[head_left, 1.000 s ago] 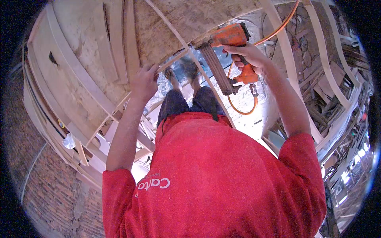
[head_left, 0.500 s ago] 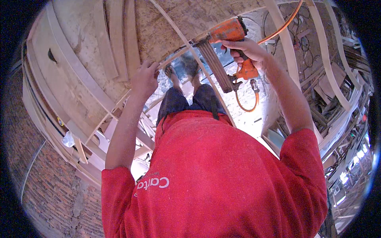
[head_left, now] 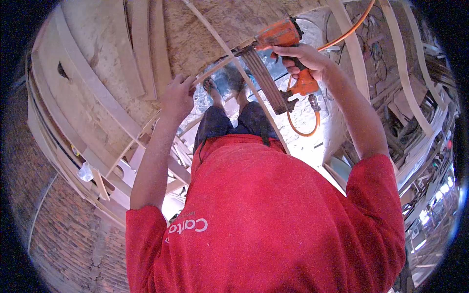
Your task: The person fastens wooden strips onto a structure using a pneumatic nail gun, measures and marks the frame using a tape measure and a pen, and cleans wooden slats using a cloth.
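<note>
Brickwork (head_left: 73, 219) spreads across the lower left of our workshop, beside a broad tan wooden board (head_left: 205, 29) stretching over the top of the scene. Our red shirt (head_left: 273, 205), lettered in white, fills the foreground, with dark shorts (head_left: 215, 128) and our feet (head_left: 211, 89) beyond it. Long curved slats (head_left: 95, 90) lie on the board at left, while pale bowed strips (head_left: 356, 53) cross the right side above jumbled timber. One long thin strip (head_left: 214, 33) cuts diagonally through the centre toward our waist. An orange hose (head_left: 351, 34) runs in from the upper right.

Our orange nail gun (head_left: 279, 35) is at the board's near edge, its nose just beside the thin strip; whether it touches wood, we cannot tell. Our right hand (head_left: 311, 61) wraps its fingers around the gun's handle, forefinger extended near the trigger. Our left hand (head_left: 177, 100) bends its fingers over the end of a short wooden piece (head_left: 213, 72), gripping it. Smallest is the metal fitting (head_left: 313, 102) below the handle.
</note>
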### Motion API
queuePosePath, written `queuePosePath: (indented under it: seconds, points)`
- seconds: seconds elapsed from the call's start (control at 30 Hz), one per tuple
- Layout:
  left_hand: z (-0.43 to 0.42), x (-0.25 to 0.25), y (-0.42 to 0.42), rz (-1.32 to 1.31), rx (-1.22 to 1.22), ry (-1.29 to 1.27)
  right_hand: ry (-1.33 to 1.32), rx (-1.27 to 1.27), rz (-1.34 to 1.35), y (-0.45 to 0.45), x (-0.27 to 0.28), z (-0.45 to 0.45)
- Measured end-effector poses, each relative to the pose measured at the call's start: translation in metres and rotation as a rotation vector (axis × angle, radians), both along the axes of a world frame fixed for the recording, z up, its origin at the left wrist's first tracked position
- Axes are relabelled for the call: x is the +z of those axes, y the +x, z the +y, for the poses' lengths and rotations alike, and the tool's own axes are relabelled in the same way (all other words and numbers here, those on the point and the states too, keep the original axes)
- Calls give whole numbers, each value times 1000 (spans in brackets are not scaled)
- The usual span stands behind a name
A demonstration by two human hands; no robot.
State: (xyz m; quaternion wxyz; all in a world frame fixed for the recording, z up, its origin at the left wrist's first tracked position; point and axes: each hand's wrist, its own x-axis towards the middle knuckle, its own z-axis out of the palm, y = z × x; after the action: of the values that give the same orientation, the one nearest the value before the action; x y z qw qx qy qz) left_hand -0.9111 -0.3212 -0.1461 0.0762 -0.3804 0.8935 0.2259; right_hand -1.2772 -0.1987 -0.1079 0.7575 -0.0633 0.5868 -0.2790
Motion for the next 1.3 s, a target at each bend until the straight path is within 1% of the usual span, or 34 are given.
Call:
queuePosePath:
  seconds: [0.1,0.2,0.27,0.4,0.47,0.57,0.7,0.77,0.8,0.87,0.9,0.97,1.1,1.17,1.3]
  points:
    - [-1,-3,0,18,2,-3,3,22,32,-1,-3,-1]
    - [-1,-8,4,27,0,2,0,34,7,-4,-4,-1]
    - [0,-11,5,83,1,-33,-38,83,-17,-7,-9,-3]
    - [-1,-9,4,43,0,-14,-31,108,0,-7,-7,-6]
    - [-2,-9,4,-42,-10,24,-8,117,-4,-7,-6,-7]
    - [-2,-10,4,-1,-15,5,-40,120,-38,-13,-18,-7]
    - [-2,-5,2,41,-31,-29,-14,118,-15,-12,-16,-7]
    - [-3,-1,-2,-58,-40,-19,-51,98,-27,-12,-21,-5]
    - [-3,-2,-1,-56,-49,-20,-52,89,-25,-12,-22,-5]
    - [-3,-7,1,34,-53,-4,-53,93,-41,-14,-25,-4]
    - [-3,-8,1,38,-67,-3,-52,80,-36,-16,-27,-3]
    - [-2,-5,0,12,-42,3,-31,35,-85,-17,-32,1]
    - [1,-3,-3,-30,-18,33,-44,18,-29,-13,-36,6]
    - [0,-10,-1,68,-42,-17,-56,23,-40,-13,-36,6]
    - [6,-5,-5,-20,-19,-28,-32,23,-52,-13,-46,7]
